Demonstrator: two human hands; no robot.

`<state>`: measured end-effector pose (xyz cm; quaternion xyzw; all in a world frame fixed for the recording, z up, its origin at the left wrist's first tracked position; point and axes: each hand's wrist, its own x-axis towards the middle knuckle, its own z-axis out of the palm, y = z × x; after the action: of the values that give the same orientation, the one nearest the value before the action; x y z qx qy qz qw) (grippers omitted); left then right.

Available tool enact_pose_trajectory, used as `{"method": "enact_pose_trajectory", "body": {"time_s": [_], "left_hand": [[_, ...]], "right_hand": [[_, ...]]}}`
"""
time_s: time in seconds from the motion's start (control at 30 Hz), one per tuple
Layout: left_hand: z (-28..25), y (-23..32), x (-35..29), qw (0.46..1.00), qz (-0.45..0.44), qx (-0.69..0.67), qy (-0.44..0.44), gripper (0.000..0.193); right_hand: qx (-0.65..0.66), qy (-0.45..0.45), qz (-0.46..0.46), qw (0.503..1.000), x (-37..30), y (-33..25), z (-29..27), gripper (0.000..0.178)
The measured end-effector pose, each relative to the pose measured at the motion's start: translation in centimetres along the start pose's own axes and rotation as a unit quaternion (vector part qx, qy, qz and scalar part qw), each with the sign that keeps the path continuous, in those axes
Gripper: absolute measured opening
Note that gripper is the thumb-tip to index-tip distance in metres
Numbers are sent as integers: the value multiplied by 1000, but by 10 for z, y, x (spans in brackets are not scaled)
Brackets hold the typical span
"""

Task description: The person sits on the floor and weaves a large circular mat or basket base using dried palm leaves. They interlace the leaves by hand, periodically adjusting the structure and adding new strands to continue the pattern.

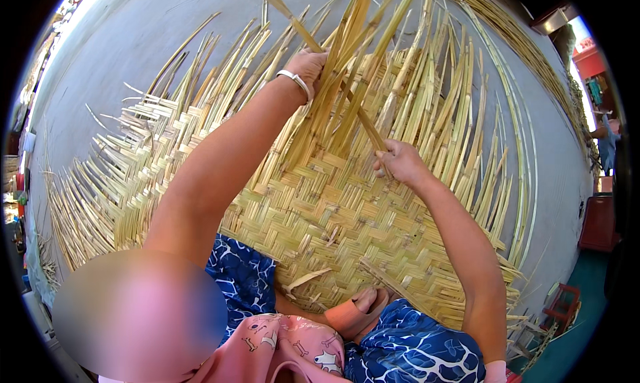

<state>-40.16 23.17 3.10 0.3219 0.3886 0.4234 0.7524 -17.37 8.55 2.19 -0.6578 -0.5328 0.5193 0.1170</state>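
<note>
A woven mat of flat, split reed strips (347,203) lies in front of me, with loose strip ends fanning out along its far and left sides. My left hand (310,68), a white bangle at its wrist, is closed around a bunch of upright reed strips (347,83) lifted off the mat. Nearer and to the right, my right hand (401,163) pinches the lower end of one long strip (368,126). This strip slants up to the left, passing through the raised bunch. Part of it is hidden there.
Long loose reeds (527,43) lie on the grey floor (120,43) at the far right. A foot in a pinkish-brown slipper (360,313) rests on the mat's near edge. Small broken bits of reed (307,278) lie on the weave. A dark red stool (565,303) stands at the right.
</note>
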Motion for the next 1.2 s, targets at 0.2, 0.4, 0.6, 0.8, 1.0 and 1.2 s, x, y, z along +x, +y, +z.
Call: {"method": "enact_pose_trajectory", "body": {"time_s": [0.2,0.4,0.6,0.8,1.0,1.2], "left_hand": [[-56,2,-62,992,10,-58,111,12],[-115,-30,-109,981,-26,-106,159,17],[-126,-42,-124,980,-18,-155,120,31],[-123,-55,-113,977,-22,-148,154,27],[-119,-51,-115,964,-24,-135,226,21],[-115,-51,-109,958,-25,-153,243,21]], "right_hand": [[-112,-78,29,990,18,-23,0,22],[-180,-71,-36,980,25,-28,29,23],[-155,-48,13,987,29,-23,36,26],[-66,-22,24,997,23,-10,40,20],[-63,-3,9,998,14,-17,44,18],[-165,12,-48,985,11,-7,27,19]]}}
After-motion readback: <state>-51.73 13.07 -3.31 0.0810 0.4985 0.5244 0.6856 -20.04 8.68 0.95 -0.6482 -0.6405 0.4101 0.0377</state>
